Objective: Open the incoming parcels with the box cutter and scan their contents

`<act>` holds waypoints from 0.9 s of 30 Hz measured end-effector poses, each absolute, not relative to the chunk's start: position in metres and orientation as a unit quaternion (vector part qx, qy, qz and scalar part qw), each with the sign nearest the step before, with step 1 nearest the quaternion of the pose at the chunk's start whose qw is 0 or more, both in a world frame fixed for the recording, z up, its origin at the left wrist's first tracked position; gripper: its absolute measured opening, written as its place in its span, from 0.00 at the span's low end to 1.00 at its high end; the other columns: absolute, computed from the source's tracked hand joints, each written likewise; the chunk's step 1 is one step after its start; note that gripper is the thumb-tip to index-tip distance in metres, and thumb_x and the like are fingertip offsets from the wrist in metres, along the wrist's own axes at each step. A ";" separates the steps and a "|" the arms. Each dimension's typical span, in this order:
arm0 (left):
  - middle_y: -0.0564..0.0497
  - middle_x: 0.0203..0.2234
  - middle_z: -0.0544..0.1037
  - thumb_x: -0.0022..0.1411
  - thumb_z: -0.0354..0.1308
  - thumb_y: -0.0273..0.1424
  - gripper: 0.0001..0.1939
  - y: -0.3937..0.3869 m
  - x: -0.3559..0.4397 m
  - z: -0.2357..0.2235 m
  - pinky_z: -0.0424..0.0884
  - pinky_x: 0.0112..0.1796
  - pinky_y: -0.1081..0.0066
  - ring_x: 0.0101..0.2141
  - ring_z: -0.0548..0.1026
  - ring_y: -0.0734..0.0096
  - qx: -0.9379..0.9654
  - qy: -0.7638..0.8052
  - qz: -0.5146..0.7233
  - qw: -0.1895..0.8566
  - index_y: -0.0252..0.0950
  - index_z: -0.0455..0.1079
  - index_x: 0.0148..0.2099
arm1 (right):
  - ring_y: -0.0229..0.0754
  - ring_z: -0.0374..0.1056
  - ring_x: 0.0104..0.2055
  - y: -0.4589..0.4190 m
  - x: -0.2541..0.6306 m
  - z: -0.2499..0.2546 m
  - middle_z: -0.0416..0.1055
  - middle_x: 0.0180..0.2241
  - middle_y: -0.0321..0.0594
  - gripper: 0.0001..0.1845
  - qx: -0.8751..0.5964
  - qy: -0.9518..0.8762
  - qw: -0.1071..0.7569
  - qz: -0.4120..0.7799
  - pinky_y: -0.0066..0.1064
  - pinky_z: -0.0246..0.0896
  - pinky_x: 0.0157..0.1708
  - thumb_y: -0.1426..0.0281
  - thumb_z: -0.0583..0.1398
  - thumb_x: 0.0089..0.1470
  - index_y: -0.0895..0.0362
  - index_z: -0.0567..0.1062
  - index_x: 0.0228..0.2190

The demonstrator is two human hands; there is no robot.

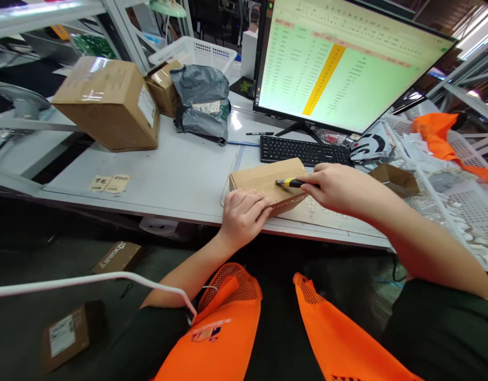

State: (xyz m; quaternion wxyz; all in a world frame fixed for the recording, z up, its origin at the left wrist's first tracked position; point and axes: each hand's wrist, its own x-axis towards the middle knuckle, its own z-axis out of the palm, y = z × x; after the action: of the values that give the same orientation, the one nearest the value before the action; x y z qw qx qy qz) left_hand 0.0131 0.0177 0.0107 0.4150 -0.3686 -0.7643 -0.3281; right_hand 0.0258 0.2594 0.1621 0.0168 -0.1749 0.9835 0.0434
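A small brown cardboard box [263, 179] lies near the front edge of the grey table [180, 180]. My left hand [244, 214] presses on the box's near left corner, fingers curled over its top. My right hand [339, 186] is closed round a yellow and black utility knife [291, 182]. The knife's tip rests on the top of the box, near its right side.
A large cardboard box [109, 103], a smaller box [163, 87] and a grey poly mailer [203, 103] sit at the back left. A keyboard [303, 151], monitor [347, 63] and pen [260, 133] stand behind. White baskets [458, 201] are at right. Boxes lie on the floor.
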 end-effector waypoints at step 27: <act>0.47 0.38 0.85 0.71 0.63 0.33 0.06 0.015 0.017 0.033 0.68 0.45 0.57 0.40 0.78 0.58 -0.376 -0.790 -0.291 0.387 0.38 0.80 0.41 | 0.54 0.76 0.37 0.414 0.018 0.090 0.82 0.36 0.50 0.21 0.105 0.994 0.000 0.009 0.42 0.67 0.38 0.61 0.59 0.65 0.54 0.86 0.51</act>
State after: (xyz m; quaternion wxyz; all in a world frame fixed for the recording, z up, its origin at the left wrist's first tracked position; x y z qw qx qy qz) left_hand 0.0168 0.0151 0.0325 0.3871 -0.3756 -0.7902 -0.2910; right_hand 0.0177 0.4141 0.0903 0.0005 0.1049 0.9944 0.0091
